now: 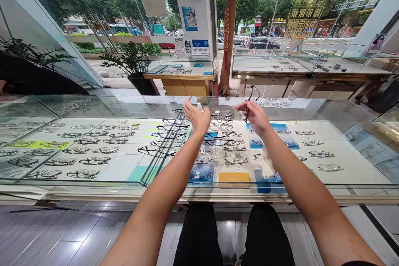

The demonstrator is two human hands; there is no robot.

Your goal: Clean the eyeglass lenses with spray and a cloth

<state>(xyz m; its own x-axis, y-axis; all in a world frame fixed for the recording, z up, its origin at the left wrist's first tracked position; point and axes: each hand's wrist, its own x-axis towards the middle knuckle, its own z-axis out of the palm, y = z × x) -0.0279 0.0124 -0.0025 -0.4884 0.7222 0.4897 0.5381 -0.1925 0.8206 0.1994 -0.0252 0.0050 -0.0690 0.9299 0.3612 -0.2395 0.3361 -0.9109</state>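
Note:
My right hand (258, 118) pinches a pair of eyeglasses (247, 110) with dark temples, raised over the far edge of the glass counter. My left hand (197, 117) reaches over the counter with thumb and fingers apart. Between them shows the top of a small white bottle (200, 107); no firm hold on it is visible, and my palm hides its lower part. Eyeglass frames (171, 135) stand in a row on the glass left of my left forearm. More frames (229, 135) are lined up between my arms. A cream cloth (267, 165) lies by my right forearm.
The glass display counter (124, 183) spans my front, with many eyeglasses (95, 161) inside. A mustard-yellow case (235, 179) lies near the front edge. Beyond are a potted plant (134, 66), a small display case (183, 75), a wooden post (230, 29) and large windows onto a street.

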